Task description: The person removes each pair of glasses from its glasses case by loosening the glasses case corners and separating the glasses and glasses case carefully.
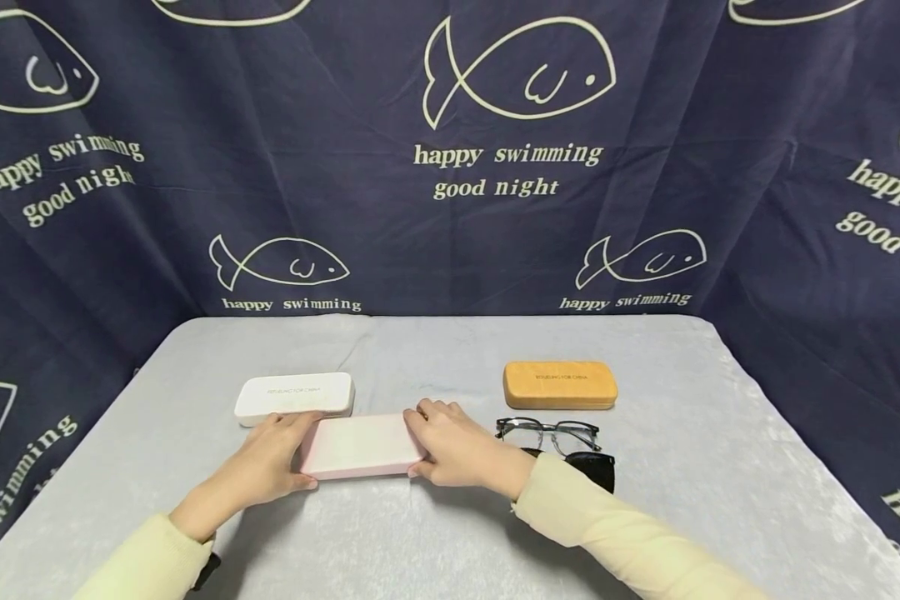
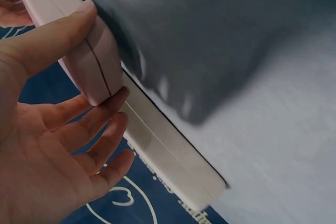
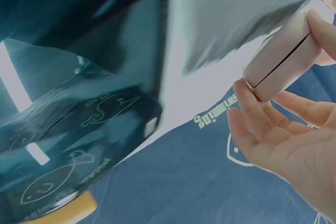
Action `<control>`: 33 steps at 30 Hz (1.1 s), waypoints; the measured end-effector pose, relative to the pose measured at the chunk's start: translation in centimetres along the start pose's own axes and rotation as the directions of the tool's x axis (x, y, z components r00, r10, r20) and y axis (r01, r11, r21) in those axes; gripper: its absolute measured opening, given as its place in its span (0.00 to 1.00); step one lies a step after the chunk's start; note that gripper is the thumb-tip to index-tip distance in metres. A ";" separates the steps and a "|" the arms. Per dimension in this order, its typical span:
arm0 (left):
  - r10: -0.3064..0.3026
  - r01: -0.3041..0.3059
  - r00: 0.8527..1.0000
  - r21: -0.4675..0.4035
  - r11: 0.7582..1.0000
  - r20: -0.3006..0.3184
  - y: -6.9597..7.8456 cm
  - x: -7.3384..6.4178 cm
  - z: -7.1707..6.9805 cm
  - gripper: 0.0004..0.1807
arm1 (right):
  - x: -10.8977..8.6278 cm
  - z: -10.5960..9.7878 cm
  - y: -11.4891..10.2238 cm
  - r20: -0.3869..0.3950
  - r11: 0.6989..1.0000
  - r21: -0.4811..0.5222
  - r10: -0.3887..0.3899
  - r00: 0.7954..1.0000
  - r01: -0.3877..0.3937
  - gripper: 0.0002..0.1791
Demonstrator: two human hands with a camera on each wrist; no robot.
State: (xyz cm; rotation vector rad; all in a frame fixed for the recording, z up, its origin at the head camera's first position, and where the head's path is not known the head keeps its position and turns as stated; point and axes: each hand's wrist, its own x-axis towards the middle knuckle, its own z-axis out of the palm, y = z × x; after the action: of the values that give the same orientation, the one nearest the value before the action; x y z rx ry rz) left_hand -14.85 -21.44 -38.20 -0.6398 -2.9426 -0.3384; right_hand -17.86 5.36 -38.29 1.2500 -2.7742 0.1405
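Observation:
A closed pink glasses case [image 1: 363,447] lies lengthwise between my two hands at the middle of the table. My left hand [image 1: 267,463] grips its left end, thumb on the near side and fingers at the far side. At the other end, my right hand [image 1: 461,450] grips it the same way. The lid seam shows as a thin dark line on the pink case [image 3: 283,59] in the right wrist view. Just behind my left hand sits a white glasses case [image 1: 296,395], seen edge-on in the left wrist view.
An orange glasses case [image 1: 559,385] stands at the back right. In front of it are clear eyeglasses [image 1: 547,433] and dark sunglasses [image 1: 596,468], partly behind my right sleeve [image 1: 570,508]. A navy fish-print cloth [image 1: 517,250] hangs behind the table.

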 end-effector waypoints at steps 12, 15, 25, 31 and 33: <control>-0.059 0.058 0.998 0.028 0.998 0.033 -2.4 -1.7 -0.9 0.46 | 2.4 0.9 -2.3 -0.029 0.996 -0.063 -0.066 0.997 0.064 0.36; -0.059 0.057 0.997 0.031 0.998 0.044 -3.0 -2.0 -1.1 0.46 | 2.9 1.1 -2.8 -0.023 0.995 -0.075 -0.071 0.997 0.069 0.36; -0.061 0.057 0.995 0.053 0.997 0.082 -5.3 -2.6 -1.8 0.46 | 4.8 1.6 -4.5 0.006 0.996 -0.060 -0.060 0.998 0.061 0.33; -0.069 0.063 0.991 0.058 0.996 0.115 -6.5 -2.9 -2.1 0.47 | 5.7 1.8 -5.3 0.008 0.997 -0.048 -0.068 0.998 0.068 0.32; -0.076 0.069 0.988 0.060 0.996 0.132 -6.9 -2.9 -2.2 0.47 | 5.9 1.9 -5.5 0.010 0.997 -0.040 -0.064 0.998 0.064 0.30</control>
State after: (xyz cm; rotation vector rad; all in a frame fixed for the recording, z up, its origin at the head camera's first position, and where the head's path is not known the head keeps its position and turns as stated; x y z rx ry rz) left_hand -14.99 -29.20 -37.85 -0.5709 -3.0976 -0.2283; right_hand -17.77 -2.90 -39.19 1.3309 -2.7263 0.0746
